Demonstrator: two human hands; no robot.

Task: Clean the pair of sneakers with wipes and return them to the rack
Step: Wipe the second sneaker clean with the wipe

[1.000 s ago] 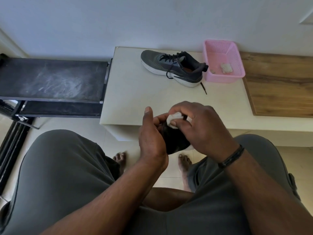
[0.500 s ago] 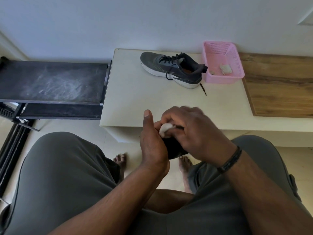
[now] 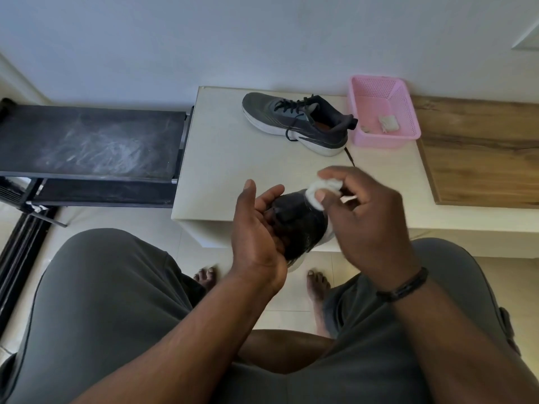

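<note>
I hold one dark sneaker (image 3: 300,223) over my lap, its toe pointing away from me. My left hand (image 3: 256,225) cups it from the left side with the fingers curled round it. My right hand (image 3: 364,217) pinches a crumpled white wipe (image 3: 322,189) between thumb and fingers at the toe of that sneaker. The other sneaker (image 3: 297,122), dark grey with black laces and a white sole, lies on the cream table (image 3: 233,164) near the wall. The black shoe rack (image 3: 90,141) stands to the left.
A pink plastic basket (image 3: 382,141) with a used wipe inside sits right of the far sneaker. A wooden surface (image 3: 478,153) joins the table on the right. My knees and bare feet are below, on the tiled floor.
My right hand has lifted with the wipe from the sneaker's upper side toward its toe, uncovering more of the sneaker. My left hand's fingers have spread a little.
</note>
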